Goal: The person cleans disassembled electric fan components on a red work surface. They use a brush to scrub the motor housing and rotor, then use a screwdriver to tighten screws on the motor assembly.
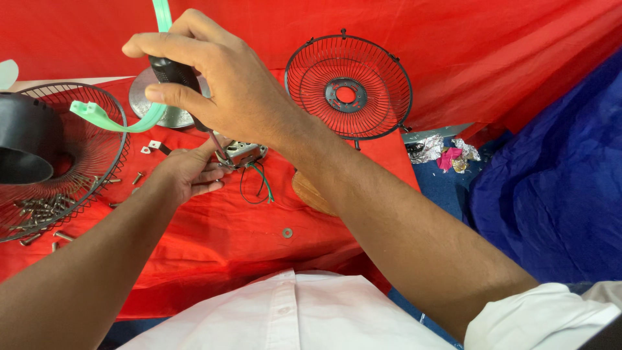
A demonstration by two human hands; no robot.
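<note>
Screws (40, 210) in left grille (97, 188); washer (287, 232) on cloth (214, 240)

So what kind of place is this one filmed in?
Probably an informal repair bench for small fans: a red cloth covers the surface, with fan grilles, loose screws and a screwdriver in the right hand.

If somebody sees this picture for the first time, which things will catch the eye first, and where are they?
In the middle, the right hand grips a black-handled screwdriver pointed down at a small metal motor part, which the left hand steadies on the red cloth. Behind, a round black fan grille stands upright; at the left edge another grille lies flat, holding loose screws.
</note>
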